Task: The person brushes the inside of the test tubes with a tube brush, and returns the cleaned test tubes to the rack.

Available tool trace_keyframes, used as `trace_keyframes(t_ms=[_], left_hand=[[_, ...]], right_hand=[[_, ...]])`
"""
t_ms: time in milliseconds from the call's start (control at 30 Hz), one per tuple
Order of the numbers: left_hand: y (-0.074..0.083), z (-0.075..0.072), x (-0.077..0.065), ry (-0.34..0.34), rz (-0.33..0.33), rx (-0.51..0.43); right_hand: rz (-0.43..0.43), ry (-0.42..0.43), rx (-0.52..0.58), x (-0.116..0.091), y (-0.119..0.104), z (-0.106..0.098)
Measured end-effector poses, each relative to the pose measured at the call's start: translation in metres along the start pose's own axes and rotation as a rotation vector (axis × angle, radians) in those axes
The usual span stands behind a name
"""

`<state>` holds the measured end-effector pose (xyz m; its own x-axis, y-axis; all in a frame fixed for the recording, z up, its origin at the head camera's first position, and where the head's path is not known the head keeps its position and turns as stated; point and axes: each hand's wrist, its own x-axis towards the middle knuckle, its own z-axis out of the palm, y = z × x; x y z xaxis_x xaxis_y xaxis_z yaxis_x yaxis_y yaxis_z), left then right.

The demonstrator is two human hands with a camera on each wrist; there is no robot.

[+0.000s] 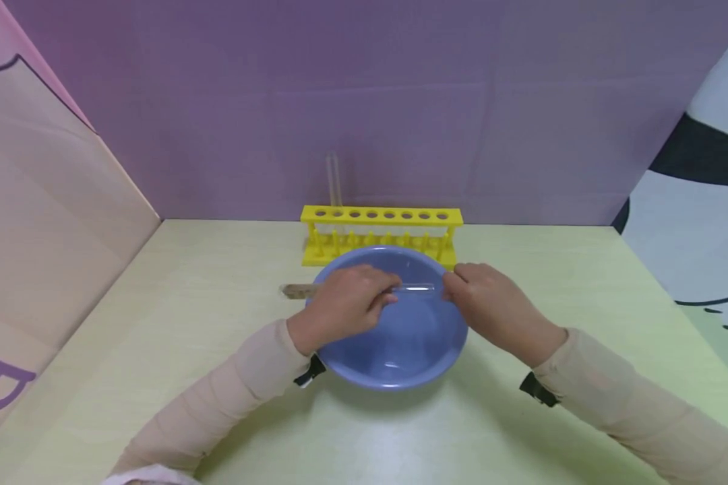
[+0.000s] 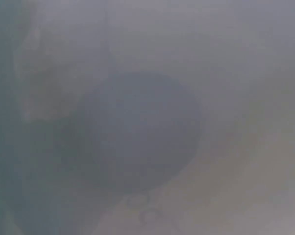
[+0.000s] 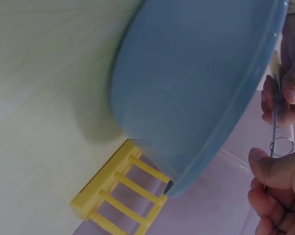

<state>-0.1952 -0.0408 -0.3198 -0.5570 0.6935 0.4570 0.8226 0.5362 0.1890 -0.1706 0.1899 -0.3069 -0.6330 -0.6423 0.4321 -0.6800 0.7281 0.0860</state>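
My left hand (image 1: 348,300) grips a clear glass test tube (image 1: 417,287) lying level above a blue basin (image 1: 400,340). Brownish bristles of a test tube brush (image 1: 300,291) show inside the tube's left end. At the tube's open mouth, in the right wrist view, my right hand (image 3: 280,188) pinches the brush's twisted wire handle (image 3: 273,125) between thumb and fingers. In the head view this right hand (image 1: 497,303) is over the basin's right rim. The left wrist view is too hazy to show the hand's work.
Behind the basin stands a yellow test tube rack (image 1: 382,215) with a row of holes and pegs. Another clear test tube (image 1: 334,178) stands upright in its left part. A purple backdrop (image 1: 376,121) rises along the back edge of the pale wooden table (image 1: 218,269).
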Motion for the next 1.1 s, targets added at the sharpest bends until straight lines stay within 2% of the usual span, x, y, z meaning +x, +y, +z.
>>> trace_keyframes(t_ms=[167,333,500,633,767,1100], left_hand=[[-0.001,0.001,0.0,-0.022,-0.001,-0.003],[-0.002,0.001,0.0,-0.06,-0.016,-0.036],[-0.002,-0.001,0.001,-0.094,-0.044,-0.062],[-0.003,-0.004,0.002,-0.15,-0.105,-0.133],[-0.007,-0.005,0.003,-0.201,-0.153,-0.181],[-0.013,-0.009,0.003,-0.282,-0.214,-0.306]], right_hand=[[0.019,-0.054,-0.033,0.0,-0.002,0.0],[0.031,-0.07,-0.044,0.001,-0.002,0.0],[0.026,-0.048,-0.053,0.0,-0.002,0.001],[0.017,-0.026,-0.065,-0.003,-0.003,0.001],[-0.022,0.014,-0.087,-0.007,-0.002,0.003],[-0.108,0.098,-0.12,-0.014,0.003,0.006]])
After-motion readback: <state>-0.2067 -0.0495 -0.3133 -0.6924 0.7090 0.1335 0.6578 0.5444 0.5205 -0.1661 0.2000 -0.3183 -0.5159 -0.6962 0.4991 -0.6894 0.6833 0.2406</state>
